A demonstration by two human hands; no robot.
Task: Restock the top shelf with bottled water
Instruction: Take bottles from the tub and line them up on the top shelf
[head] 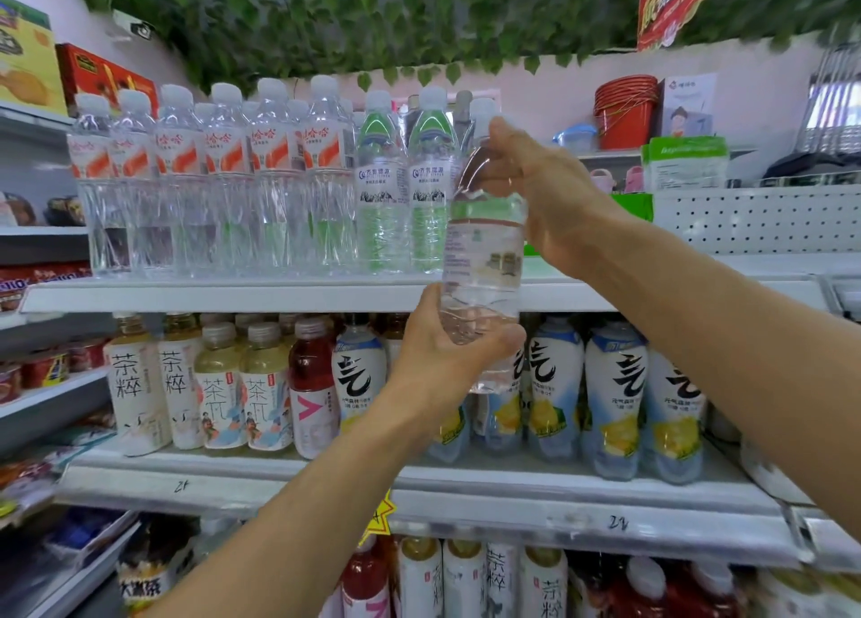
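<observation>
Item: water bottle [482, 263], clear, pale label w/ green band. Held upright in front of top shelf [298, 295], at the right end of the stocked row; its base hangs below the shelf edge, in front of the drinks one level down.

Left hand [442, 347]: fingers curled round the bottle's lower body, gripping.

Right hand [536, 184]: fingers wrapped round the bottle's neck and shoulder, gripping; cap hidden behind the hand.

Top shelf stock: red-label water bottles [209, 179] across left and middle, several deep; two green-label water bottles [405, 188] just left of the held one.

Middle shelf: tea bottles [200, 384], one red drink [311, 384], white-blue bottles [615, 394].

Misc. upper right: red buckets [625, 109].
</observation>
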